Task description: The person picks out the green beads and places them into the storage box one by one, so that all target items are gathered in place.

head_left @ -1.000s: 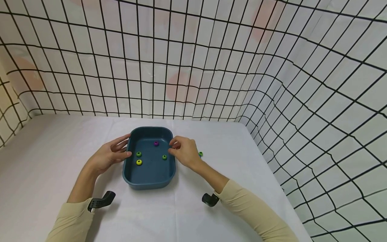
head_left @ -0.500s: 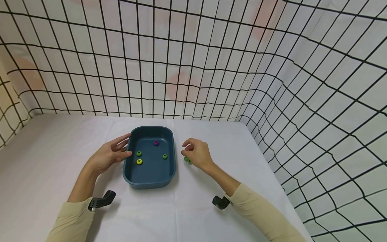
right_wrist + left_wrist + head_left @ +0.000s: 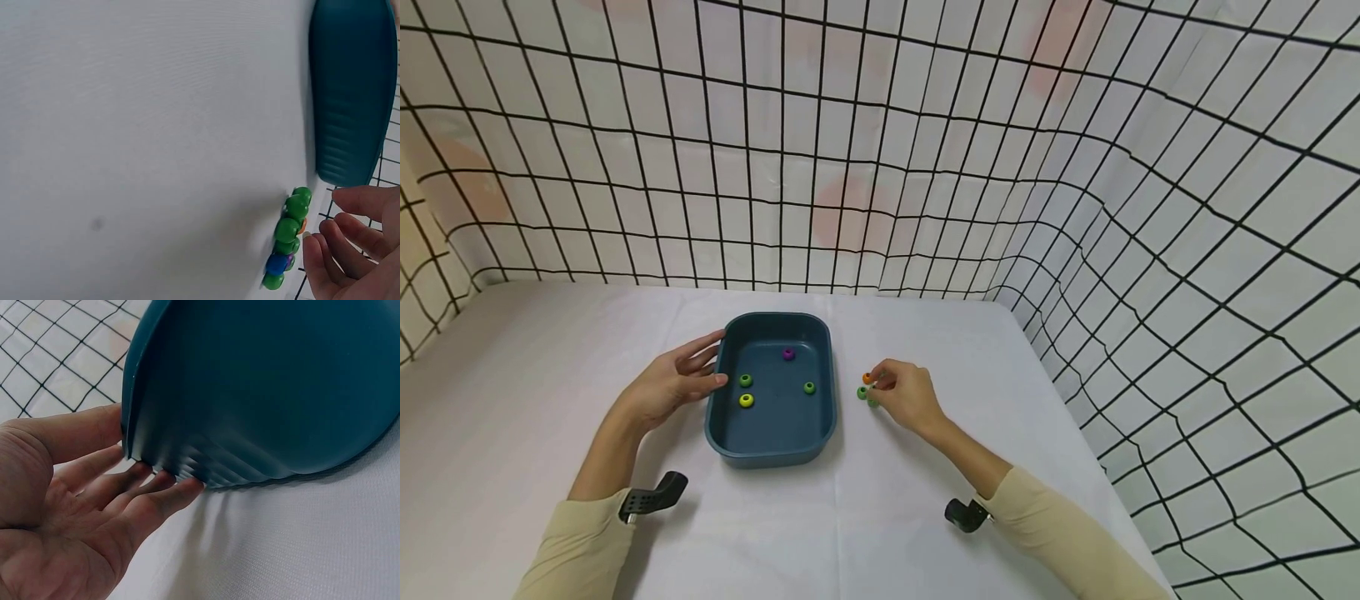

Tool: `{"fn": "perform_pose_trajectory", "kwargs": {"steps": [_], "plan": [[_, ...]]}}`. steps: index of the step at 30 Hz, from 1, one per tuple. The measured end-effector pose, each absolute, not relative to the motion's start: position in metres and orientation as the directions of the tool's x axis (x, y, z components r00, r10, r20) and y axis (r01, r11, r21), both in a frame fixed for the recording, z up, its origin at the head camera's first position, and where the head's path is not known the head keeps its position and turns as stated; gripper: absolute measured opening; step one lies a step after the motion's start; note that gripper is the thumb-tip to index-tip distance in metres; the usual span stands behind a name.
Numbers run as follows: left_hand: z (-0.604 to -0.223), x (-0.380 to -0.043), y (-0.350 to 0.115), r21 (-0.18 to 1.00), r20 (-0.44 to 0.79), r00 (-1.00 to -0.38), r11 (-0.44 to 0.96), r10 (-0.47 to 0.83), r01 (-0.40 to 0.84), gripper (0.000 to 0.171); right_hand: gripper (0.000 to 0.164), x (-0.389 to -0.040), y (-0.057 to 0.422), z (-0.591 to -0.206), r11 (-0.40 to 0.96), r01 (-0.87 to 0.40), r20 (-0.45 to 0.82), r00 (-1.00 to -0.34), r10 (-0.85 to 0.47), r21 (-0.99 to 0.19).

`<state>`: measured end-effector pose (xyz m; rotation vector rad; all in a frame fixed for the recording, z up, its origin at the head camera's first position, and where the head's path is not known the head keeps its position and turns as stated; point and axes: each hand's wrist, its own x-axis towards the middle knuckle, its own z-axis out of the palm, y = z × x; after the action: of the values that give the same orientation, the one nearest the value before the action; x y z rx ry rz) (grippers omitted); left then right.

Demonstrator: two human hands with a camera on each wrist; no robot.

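Observation:
A dark blue rectangular tray (image 3: 775,429) lies on the white cloth, with a purple bead (image 3: 788,354), a yellow bead (image 3: 746,401) and two green beads (image 3: 808,388) inside. My left hand (image 3: 664,390) rests against its left side. In the left wrist view, the thumb touches the rim and the extended fingertips meet the outer wall. Right of the tray, my right hand (image 3: 910,396) hovers beside loose beads, fingers loosely bent, nothing visible between them. Green (image 3: 287,230), blue (image 3: 277,263), orange and purple beads sit clustered below its fingertips; from the head, the hand hides some of them.
A black wire grid (image 3: 775,200) stands behind the table and runs along its right side. White cloth (image 3: 790,533) covers the tabletop. Black wrist cameras (image 3: 966,515) stick out from both sleeves.
My right hand has moved right, from the tray's right rim to the loose beads, uncovering green ones and an orange one. The left hand and the beads inside the tray stay put.

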<state>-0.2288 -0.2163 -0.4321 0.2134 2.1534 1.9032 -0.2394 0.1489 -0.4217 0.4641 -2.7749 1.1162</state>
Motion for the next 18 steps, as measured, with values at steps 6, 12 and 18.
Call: {"fn": "perform_pose_trajectory", "kwargs": {"steps": [6, 12, 18], "plan": [[-0.431, -0.228, -0.216, 0.989, -0.098, -0.956, 0.131, 0.277, -0.064, 0.085, 0.015, -0.237, 0.155, -0.428, 0.711, -0.323, 0.219, -0.946, -0.237, -0.625], [-0.431, -0.228, -0.216, 0.99, -0.099, -0.955, 0.125, 0.279, -0.067, 0.085, 0.015, -0.237, 0.163, -0.435, 0.732, -0.336, 0.234, -0.942, -0.242, -0.593], [-0.431, -0.228, -0.216, 0.989, -0.1, -0.954, 0.129, 0.281, -0.065, 0.085, 0.016, -0.237, 0.168, -0.44, 0.736, -0.314, 0.223, -0.949, -0.224, -0.6]]}}
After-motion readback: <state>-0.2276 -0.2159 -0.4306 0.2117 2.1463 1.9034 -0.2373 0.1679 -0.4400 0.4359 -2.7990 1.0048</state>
